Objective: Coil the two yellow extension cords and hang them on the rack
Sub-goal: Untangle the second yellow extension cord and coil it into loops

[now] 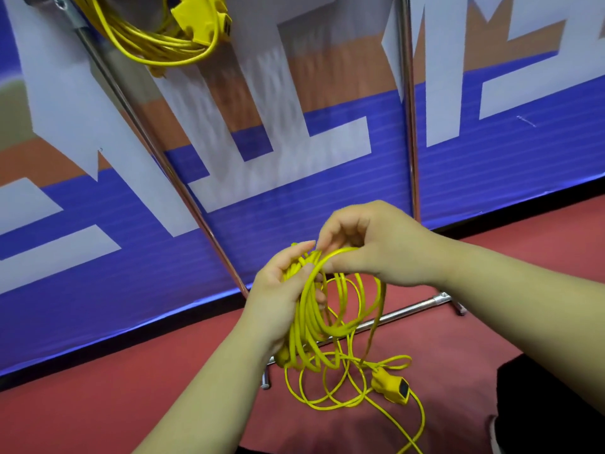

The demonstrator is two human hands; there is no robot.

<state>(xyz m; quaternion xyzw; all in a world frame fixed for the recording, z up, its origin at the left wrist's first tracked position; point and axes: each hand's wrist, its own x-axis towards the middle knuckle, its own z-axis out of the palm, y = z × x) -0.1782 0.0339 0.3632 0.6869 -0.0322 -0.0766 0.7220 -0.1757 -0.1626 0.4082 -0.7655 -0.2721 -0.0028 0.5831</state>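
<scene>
The left hand (275, 293) has its fingers (296, 255) curled round a bunch of loops of a yellow cord (309, 322), held low in front of the rack's foot bar (404, 310). The right hand (379, 247), just beside it, pinches the topmost loop between thumb and bent fingers. Loose turns and the cord's socket end (391, 386) lie on the red floor (131, 398) below. A second yellow cord (154, 44), already coiled, hangs high on the rack (170, 165) against the blue banner (98, 263).
</scene>
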